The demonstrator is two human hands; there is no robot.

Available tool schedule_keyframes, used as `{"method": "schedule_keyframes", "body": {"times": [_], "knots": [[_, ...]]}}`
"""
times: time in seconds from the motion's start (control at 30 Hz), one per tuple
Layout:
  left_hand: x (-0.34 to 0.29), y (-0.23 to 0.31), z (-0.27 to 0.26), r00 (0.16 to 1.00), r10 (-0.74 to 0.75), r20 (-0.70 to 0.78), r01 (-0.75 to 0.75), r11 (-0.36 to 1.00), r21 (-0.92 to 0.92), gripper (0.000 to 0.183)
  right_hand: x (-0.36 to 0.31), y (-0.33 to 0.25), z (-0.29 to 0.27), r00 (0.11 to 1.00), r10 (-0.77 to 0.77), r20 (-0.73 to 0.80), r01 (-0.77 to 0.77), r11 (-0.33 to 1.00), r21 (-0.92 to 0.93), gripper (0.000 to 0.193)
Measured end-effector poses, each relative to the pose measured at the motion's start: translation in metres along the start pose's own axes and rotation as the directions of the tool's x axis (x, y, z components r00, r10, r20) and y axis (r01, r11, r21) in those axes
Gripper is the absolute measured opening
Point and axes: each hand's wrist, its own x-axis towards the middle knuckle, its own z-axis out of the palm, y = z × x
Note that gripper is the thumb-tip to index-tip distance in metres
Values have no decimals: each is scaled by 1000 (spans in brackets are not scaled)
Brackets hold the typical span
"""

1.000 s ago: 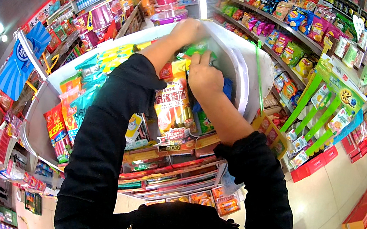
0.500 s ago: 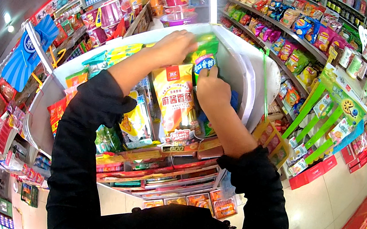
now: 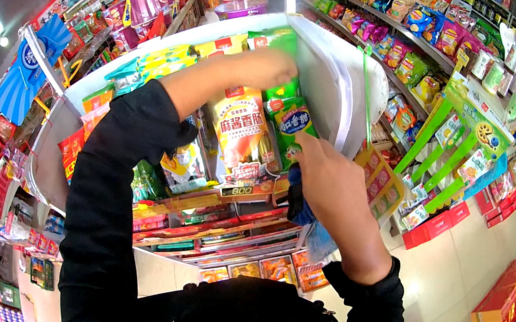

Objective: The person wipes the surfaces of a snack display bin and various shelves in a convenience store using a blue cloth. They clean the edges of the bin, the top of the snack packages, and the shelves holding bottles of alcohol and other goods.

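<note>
the right hand [image 3: 331, 174] has come back toward the body since half a second ago, when its fingers were up against the goods in the middle of the white bin [image 3: 316, 68]. a dark blue thing [image 3: 298, 199], seen by the right wall then, now shows beside and below that hand, across the front edge. the green packet [image 3: 294, 129] with the blue label shows lower than before, its printed face uncovered; that suggests the handling at this spot is partly done, with the packet let go by the right hand.

the right hand's fingers are curled and look closed on the dark blue thing (cloth or wrapper, i cannot tell which). its forearm rises from the lower right, wrist bent inward, with the black sleeve [image 3: 373, 312] pushed up.

the left hand [image 3: 270, 70] is blurred and lies over the back of the bin, above the green goods; whether its fingers are spread or gripping, i cannot tell. its forearm slants in from the left, elbow out, crossing over the upper end of the yellow sausage packet [image 3: 249, 135]. the green packet is inside the bin, just right of the yellow one, tilted, between the two hands.
</note>
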Motion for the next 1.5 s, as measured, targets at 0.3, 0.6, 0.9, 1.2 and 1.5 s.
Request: {"method": "schedule_keyframes", "body": {"times": [0.3, 0.6, 0.9, 1.2, 1.5], "knots": [[13, 31, 44, 887, -375, 269, 298, 911, 286, 26, -53, 25, -7, 987, 22, -159, 8, 983, 184, 18], [32, 47, 52, 889, -431, 153, 341, 847, 407, 16, -83, 35, -3, 995, 21, -101, 4, 972, 234, 19], [25, 25, 47, 922, -346, 174, 341, 938, 60, 21, -99, 44, 3, 999, -23, -32, 31, 953, 301, 12], [34, 2, 66, 878, -402, 261, 373, 915, 153, 13, -108, 44, 2, 997, 6, 79, -24, 972, 233, 19], [34, 18, 74, 847, -465, 257, 395, 875, 280, 22, -114, 47, 7, 995, -90, 44, 78, 969, 234, 22]]}}
